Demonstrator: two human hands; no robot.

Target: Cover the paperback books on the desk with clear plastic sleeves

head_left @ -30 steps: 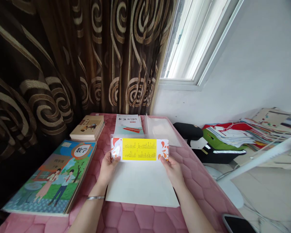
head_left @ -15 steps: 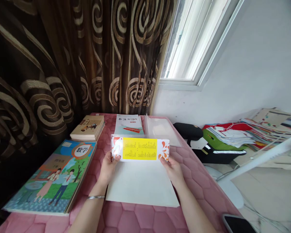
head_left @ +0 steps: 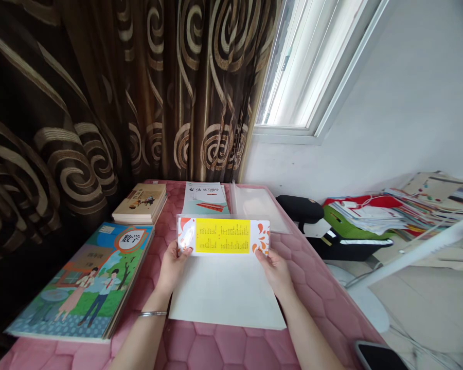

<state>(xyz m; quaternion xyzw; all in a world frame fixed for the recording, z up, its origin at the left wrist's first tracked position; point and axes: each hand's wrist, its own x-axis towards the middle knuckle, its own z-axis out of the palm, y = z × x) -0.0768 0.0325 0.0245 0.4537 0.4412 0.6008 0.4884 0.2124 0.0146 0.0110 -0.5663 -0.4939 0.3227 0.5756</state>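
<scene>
Holds a printed strip (head_left: 223,236), oblong and glossy, yellow in the middle and white with orange petal shapes at both ends, at the head of a smooth white sheet (head_left: 227,295). With the strip as clock centre, shows soft, pink hexagonal quilting on the counter (head_left: 212,349), a glossy maths book (head_left: 88,277) at 8 to 9 o'clock, small tan books (head_left: 140,202) at 10, a thin pale book (head_left: 206,198) at 11 and clear plastic sleeves (head_left: 256,203) at 2. Pinches the lower corners, fingers narrow, thumbs on top: left hand (head_left: 174,262) at 8 o'clock, right hand (head_left: 274,267) at 4, forearms converging from below.
</scene>
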